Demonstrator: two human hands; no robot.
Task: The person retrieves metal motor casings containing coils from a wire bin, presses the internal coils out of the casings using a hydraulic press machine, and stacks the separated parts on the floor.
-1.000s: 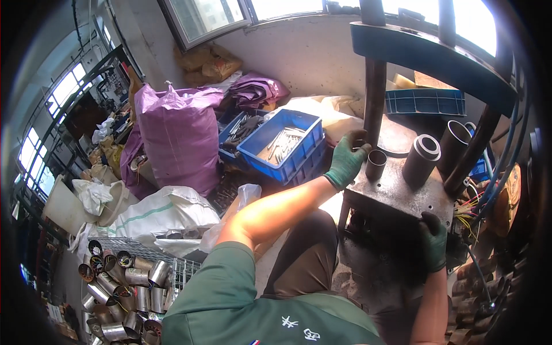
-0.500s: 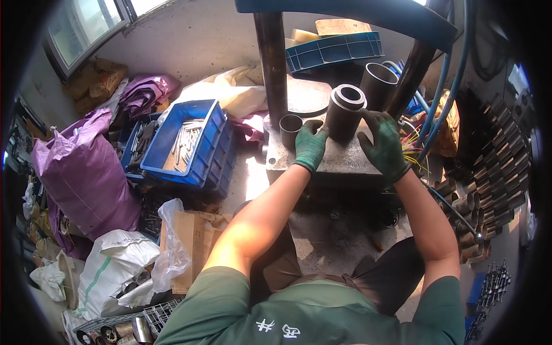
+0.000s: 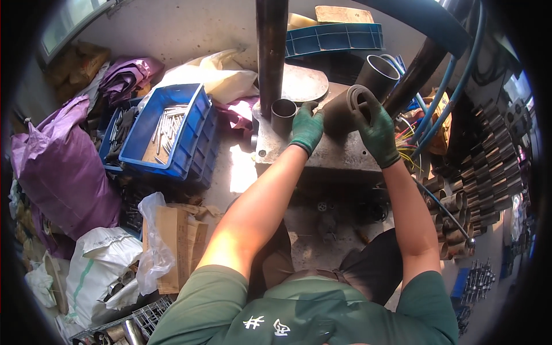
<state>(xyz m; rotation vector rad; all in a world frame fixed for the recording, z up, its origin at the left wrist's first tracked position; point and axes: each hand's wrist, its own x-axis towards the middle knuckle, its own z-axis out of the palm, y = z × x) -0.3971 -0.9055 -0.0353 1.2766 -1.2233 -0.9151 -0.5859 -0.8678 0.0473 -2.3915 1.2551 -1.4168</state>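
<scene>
A dark metal cylinder (image 3: pixel 339 114) with a lighter collar ring (image 3: pixel 360 95) at its top leans to the right on the thick metal plate (image 3: pixel 313 154). My right hand (image 3: pixel 378 133), in a green glove, is closed over the collar end, with fingers at its rim. Beside the cylinder's left side is my gloved left hand (image 3: pixel 309 130), its fingers extended and the thumb side near or against the metal; contact is hard to tell. Just left of that hand a short metal tube (image 3: pixel 283 117) stands upright. A wider tube (image 3: pixel 379 73) is behind the cylinder.
Two dark press posts (image 3: pixel 271 57) and a blue crossbeam (image 3: pixel 425 23) frame the plate. Blue hoses (image 3: pixel 454 103) hang at the right, near stacked metal tubes (image 3: pixel 483 172). A blue crate (image 3: pixel 164 132) of metal pins and a purple sack (image 3: pixel 66 167) are at the left.
The cylinder has gone from upright to leaning right. My right hand has moved from beside it onto its collar end. My left hand stays between it and the short tube.
</scene>
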